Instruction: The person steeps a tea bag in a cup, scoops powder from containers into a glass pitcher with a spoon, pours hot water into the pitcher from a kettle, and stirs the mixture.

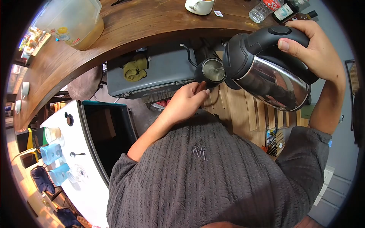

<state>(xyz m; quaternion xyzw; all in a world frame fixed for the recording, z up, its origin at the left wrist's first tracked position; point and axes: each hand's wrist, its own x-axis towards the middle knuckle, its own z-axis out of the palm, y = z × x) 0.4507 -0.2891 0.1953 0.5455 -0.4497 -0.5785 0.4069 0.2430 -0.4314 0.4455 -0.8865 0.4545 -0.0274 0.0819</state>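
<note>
My right hand point(317, 49) is wrapped around the black handle of an electric kettle point(279, 83) with a shiny metal body. The kettle is tilted, and its spout end meets the rim of a dark round tumbler point(214, 71). Inside the tumbler there is clear liquid, with what looks like a thin stream falling in. My left hand point(187, 102) is closed at the tumbler's near side, thumb and fingers pinched together against it. Its exact grip is partly hidden.
A curved wooden counter point(152, 24) carries a plastic pitcher point(72, 24), a white mug point(199, 7) and bottles point(268, 9). Below it stands a grey chest point(163, 62) with a green cloth point(135, 69) on top. Cups and a spoon point(77, 154) lie on a white surface point(89, 182) at left.
</note>
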